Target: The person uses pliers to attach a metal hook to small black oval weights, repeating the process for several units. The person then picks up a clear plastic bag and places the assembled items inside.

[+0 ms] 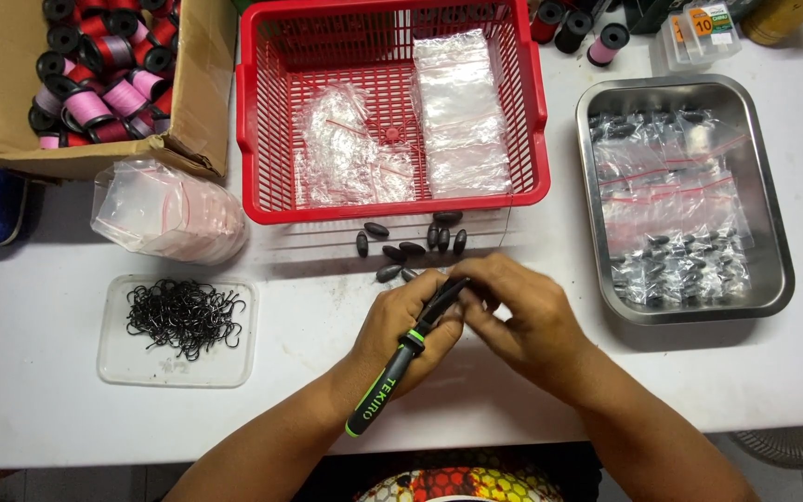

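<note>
We find both hands together at the centre of the white bench: the left hand is closed round a pair of pliers with black, green-trimmed rubber grips, and the right hand pinches at the tool's tip; what sits there is hidden. Just at 12 o'clock of the hands lie smooth, dark, olive-shaped sinkers, loose on the bench. Beyond them stands a red plastic lattice basket holding clear zip bags. At 3 o'clock, a shiny steel tray carries filled bags. At 9 o'clock, a translucent lid bears tangled black wire hooks. At 11 o'clock, a cardboard box holds thread spools.
</note>
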